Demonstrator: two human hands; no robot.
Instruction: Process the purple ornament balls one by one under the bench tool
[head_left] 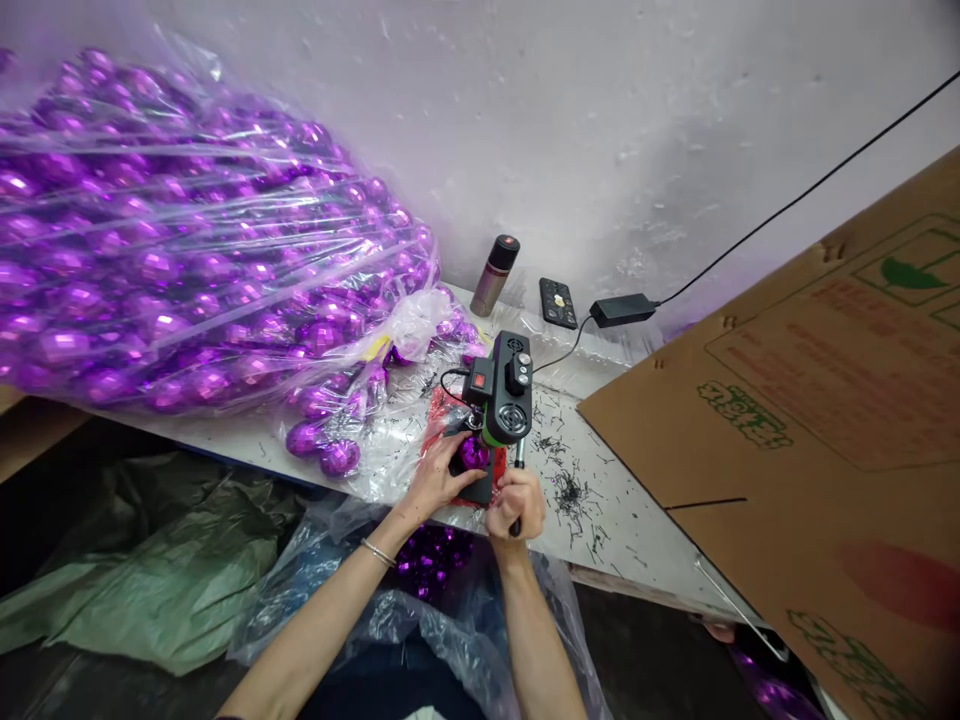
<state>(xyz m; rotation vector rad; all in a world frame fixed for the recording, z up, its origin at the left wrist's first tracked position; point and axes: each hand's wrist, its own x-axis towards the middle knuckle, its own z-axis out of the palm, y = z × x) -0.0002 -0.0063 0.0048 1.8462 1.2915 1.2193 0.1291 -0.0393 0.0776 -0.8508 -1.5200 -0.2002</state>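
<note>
A small black machine [511,385] with a green band stands on the white table. Under its head sits a shiny purple ball [473,453], held between the thumb and fingers of my left hand [442,472]. My right hand [516,503] is wrapped round a lever [519,455] with a black grip at the machine's right side. Red material [500,463] shows around the machine's base. A cord runs from the machine to a black power adapter [622,310].
Left is a big clear bag of purple balls [172,240]; loose ones [340,458] lie nearby. Behind stand a spray can [496,275] and a phone [558,303]. A cardboard box [787,430] fills the right. Black bits [574,493] litter the table. More balls [435,562] lie in plastic below.
</note>
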